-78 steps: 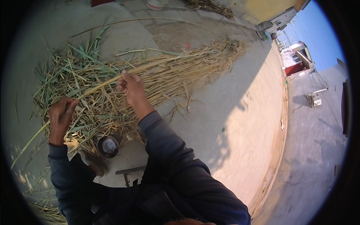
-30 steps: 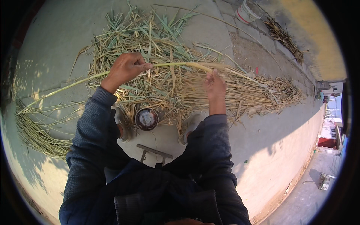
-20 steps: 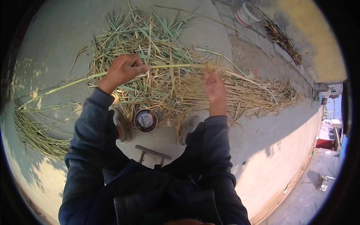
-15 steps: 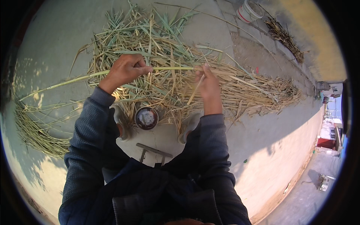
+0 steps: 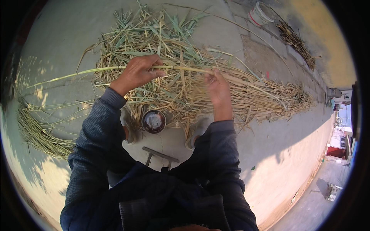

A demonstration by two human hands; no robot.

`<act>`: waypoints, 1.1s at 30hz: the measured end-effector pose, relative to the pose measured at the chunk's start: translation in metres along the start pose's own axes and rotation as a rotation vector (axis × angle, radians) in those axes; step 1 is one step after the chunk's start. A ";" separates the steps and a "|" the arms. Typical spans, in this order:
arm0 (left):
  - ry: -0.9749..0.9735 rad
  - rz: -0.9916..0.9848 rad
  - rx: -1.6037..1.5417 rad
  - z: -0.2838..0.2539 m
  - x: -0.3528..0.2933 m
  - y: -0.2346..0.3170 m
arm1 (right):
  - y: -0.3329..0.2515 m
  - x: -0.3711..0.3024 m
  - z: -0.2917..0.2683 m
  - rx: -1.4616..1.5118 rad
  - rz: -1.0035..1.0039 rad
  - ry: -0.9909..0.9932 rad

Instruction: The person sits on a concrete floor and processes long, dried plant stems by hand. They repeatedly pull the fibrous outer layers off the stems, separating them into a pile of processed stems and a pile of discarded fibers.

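A long yellow-green reed stalk [image 5: 100,69] runs sideways above a heap of loose leaves and husks. My left hand [image 5: 140,73] is closed around it, thumb pointing right. To the left the stalk tapers off over bare concrete. My right hand [image 5: 219,86], slightly blurred, has its fingers bent at the stalk's right part and seems to pinch it there. Below that hand a pale smear over the heap may be a moving leaf strip; I cannot make it out. The leaf heap [image 5: 169,92] spreads between and beyond my feet, green at the far side, straw-coloured at the right.
Between my feet sits a round dark-rimmed container [image 5: 153,121]. A small wooden stool-like frame [image 5: 160,154] stands closer to me. Bundled slender stalks [image 5: 40,134] lie at left. Far right are a white bucket [image 5: 261,14] and a dark bundle of dry stems [image 5: 296,44].
The stalk has shifted left and its right end has tilted down a little. The leaf strip that hung under my right hand no longer shows clearly. The whole view has shifted slightly.
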State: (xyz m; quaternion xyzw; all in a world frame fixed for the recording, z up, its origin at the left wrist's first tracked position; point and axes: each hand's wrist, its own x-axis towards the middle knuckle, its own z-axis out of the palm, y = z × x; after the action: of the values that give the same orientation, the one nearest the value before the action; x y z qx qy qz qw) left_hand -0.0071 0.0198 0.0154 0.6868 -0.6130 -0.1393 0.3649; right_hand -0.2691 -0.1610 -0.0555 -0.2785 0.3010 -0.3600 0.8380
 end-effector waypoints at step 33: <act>-0.062 -0.328 -0.203 -0.060 -0.015 -0.046 | -0.007 0.033 -0.046 0.133 0.009 0.377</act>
State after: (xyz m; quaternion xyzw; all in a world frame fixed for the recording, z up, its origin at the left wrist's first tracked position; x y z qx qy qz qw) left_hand 0.0621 0.0533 0.0226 0.7325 -0.4868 -0.2791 0.3855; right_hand -0.2864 -0.2019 -0.0917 -0.1490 0.4295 -0.4211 0.7849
